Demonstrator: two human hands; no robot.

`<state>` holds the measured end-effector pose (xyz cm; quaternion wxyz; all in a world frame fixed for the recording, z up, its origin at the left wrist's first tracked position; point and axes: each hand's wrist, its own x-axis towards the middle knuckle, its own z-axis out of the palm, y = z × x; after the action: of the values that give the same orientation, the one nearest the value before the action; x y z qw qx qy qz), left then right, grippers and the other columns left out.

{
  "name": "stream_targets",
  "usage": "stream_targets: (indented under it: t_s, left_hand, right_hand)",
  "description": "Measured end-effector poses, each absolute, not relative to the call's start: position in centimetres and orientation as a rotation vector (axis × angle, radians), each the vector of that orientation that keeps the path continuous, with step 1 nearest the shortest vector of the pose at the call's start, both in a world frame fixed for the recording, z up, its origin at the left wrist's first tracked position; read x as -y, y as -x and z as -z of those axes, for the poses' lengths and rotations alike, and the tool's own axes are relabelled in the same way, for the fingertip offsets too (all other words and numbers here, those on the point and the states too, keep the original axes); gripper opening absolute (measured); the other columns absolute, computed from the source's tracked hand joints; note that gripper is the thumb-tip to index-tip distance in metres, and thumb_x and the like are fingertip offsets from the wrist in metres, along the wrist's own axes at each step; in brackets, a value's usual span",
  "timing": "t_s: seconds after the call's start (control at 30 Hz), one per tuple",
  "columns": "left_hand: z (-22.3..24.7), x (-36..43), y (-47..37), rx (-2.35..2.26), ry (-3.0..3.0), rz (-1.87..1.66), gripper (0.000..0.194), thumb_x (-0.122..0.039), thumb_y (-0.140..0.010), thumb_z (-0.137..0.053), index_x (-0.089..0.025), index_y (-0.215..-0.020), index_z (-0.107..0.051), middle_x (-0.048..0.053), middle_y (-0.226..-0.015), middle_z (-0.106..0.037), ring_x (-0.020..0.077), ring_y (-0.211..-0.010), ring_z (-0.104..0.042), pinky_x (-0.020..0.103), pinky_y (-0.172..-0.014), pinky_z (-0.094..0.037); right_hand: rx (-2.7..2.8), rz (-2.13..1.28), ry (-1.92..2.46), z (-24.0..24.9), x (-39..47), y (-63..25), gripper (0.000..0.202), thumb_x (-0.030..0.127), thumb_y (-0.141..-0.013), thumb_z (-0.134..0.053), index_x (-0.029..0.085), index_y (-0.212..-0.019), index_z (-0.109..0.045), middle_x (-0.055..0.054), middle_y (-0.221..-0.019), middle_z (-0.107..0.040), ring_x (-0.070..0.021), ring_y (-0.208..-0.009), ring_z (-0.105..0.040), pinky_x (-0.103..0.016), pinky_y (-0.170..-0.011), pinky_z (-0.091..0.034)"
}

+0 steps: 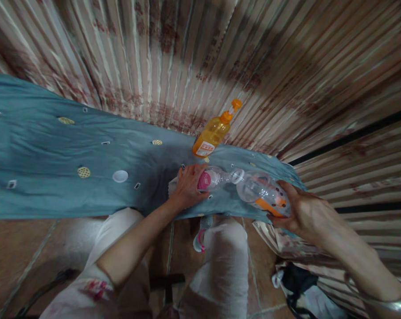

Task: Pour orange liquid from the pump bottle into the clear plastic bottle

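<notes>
My left hand [189,186] is wrapped round a clear plastic bottle with a pink label [214,178], its threaded neck pointing right. A wider clear plastic bottle with an orange cartoon print [263,192] is gripped at its base end by my right hand [291,206]. Both bottles are tilted over, and their mouths meet or nearly meet between my hands; I cannot tell whether they touch. An orange pump bottle [208,138] of amber liquid stands just beyond my left hand. To the left, a round white cap [120,176] lies on the blue-green cloth [47,146].
Pleated patterned curtains [147,57] hang right behind the cloth-covered surface and round its right end. Dark bars [363,206] cross the curtain at right. Below the front edge are my legs [220,266], a tiled floor [17,248] and a dark bag-like item [300,279].
</notes>
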<state>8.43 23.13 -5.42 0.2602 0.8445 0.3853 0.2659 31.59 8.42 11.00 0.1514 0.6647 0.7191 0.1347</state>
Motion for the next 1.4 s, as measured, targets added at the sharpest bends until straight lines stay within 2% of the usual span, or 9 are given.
stream_targets:
  t_s: [0.57, 0.87, 1.13, 1.4]
  left_hand:
    - [5.2, -23.1, -8.4, -1.042, -2.28, -0.698, 0.084, -0.032, -0.066, -0.074, -0.021, -0.139, -0.033, 0.013, -0.136, -0.048, 0.0314, -0.124, -0.044, 0.052, -0.107, -0.029]
    - [5.1, -23.1, -8.5, -1.045, -2.289, -0.709, 0.082, -0.031, -0.067, -0.073, -0.021, -0.139, -0.034, 0.012, -0.136, -0.049, 0.0311, -0.124, -0.044, 0.052, -0.107, -0.03]
    - [5.2, -23.1, -8.4, -1.041, -2.293, -0.71, 0.083, -0.032, -0.067, -0.074, -0.02, -0.139, -0.034, 0.013, -0.135, -0.049, 0.0314, -0.124, -0.044, 0.052, -0.107, -0.031]
    - [5.1, -23.1, -8.3, -1.046, -2.273, -0.705, 0.082, -0.032, -0.068, -0.073, -0.023, -0.139, -0.033, 0.011, -0.137, -0.048, 0.0307, -0.125, -0.044, 0.052, -0.108, -0.029]
  right_hand:
    - [-2.039, -0.386, -1.915, -11.2, -8.5, -31.4, 0.051, 0.034, -0.072, -0.067, 0.012, -0.114, -0.05, -0.008, -0.075, -0.068, -0.028, -0.064, -0.068, -0.031, -0.056, -0.046]
    - [-1.944, -0.258, -1.932, -11.9, -8.7, -30.6, 0.047, 0.032, -0.074, -0.069, 0.012, -0.111, -0.049, -0.012, -0.083, -0.07, -0.0299, -0.072, -0.07, -0.032, -0.062, -0.049]
    - [-1.939, -0.261, -1.952, -11.7, -8.8, -30.6, 0.046, 0.033, -0.073, -0.069, 0.014, -0.11, -0.05, -0.011, -0.082, -0.07, -0.0301, -0.072, -0.07, -0.033, -0.062, -0.049]
    - [-2.058, -0.354, -1.934, -11.2, -8.6, -31.4, 0.049, 0.034, -0.071, -0.067, 0.014, -0.113, -0.051, -0.007, -0.072, -0.067, -0.0273, -0.063, -0.067, -0.031, -0.056, -0.045]
